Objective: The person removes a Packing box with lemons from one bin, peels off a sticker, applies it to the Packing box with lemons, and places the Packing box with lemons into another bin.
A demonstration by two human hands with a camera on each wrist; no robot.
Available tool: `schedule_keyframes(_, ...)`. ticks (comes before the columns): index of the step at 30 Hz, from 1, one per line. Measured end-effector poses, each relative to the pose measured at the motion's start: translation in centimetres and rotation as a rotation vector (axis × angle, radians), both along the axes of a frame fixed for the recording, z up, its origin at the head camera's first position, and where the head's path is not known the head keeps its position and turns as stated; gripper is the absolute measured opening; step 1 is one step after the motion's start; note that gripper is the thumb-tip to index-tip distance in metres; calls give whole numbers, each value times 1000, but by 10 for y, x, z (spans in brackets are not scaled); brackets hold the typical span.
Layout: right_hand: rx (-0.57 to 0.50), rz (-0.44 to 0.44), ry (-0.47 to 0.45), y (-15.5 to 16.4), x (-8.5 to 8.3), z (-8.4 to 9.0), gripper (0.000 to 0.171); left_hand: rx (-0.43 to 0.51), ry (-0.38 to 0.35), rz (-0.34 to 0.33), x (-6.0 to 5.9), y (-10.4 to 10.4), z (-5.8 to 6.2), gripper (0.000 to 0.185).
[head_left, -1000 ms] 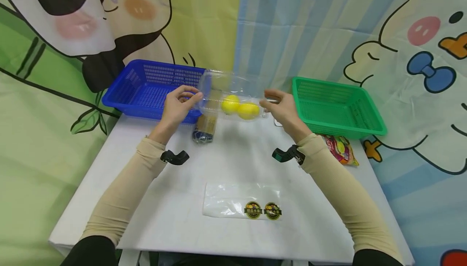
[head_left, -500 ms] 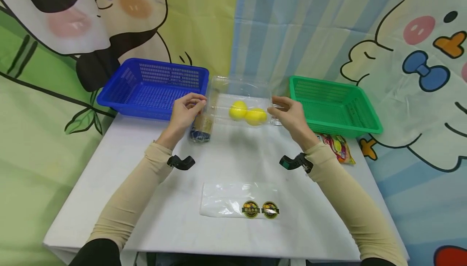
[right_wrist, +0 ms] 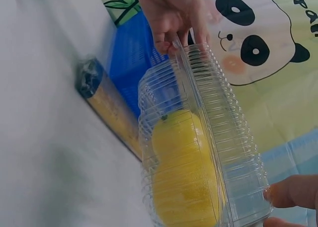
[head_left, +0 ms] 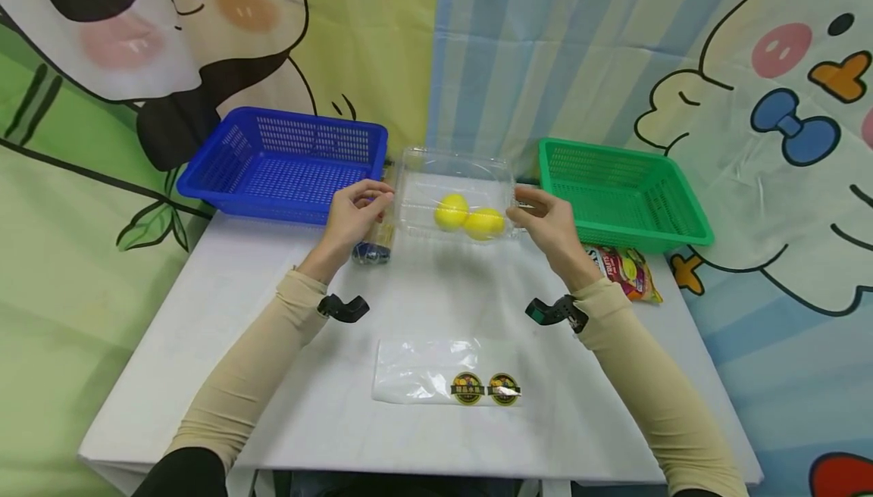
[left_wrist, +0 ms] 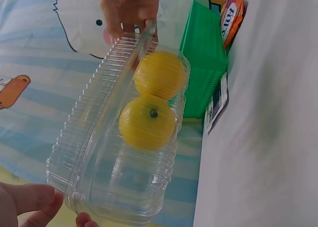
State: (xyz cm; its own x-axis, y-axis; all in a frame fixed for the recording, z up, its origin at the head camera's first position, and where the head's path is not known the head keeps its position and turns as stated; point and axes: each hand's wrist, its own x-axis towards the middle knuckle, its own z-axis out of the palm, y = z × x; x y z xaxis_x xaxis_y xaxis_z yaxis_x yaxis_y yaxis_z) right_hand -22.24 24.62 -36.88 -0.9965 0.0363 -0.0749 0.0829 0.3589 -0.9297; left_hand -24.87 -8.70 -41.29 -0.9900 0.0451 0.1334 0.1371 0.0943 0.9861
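Clear plastic clamshell box (head_left: 455,195) held above the white table (head_left: 273,376), lid down, two yellow lemons (head_left: 469,217) inside, touching each other. Left hand (head_left: 353,213) pinches the box's left end, thumb and fingertips (left_wrist: 35,199) curled on the rim. Right hand (head_left: 549,220) pinches the right end the same way, fingers (right_wrist: 293,189) on the rim flange. Box spans the gap between both sets of fingertips, lemons sitting nearer the right-hand fingers.

Around it: brown cylindrical pack with a dark blue end (head_left: 375,243) lies on the table just under the left fingers, partly hidden by that hand. Blue basket (head_left: 225,171) beyond the left hand, green basket (head_left: 682,220) beyond the right. Colourful snack packet (head_left: 627,270) by the right wrist, against the green basket. Clear bag with two round stickers (head_left: 446,379) lies flat between the forearms, well short of the fingers. Both forearms angle inward, wrists raised off the table.
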Motion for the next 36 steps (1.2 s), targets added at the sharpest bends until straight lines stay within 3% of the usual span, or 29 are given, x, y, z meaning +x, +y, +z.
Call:
schedule_keyframes(24, -22, -28, -30, 9, 2, -27, 55, 40, -81, -71, -1, 4, -22, 28)
schedule_keyframes(36, -60, -28, -44, 8, 4, -42, 52, 10, -98, -73, 0, 4, -37, 24)
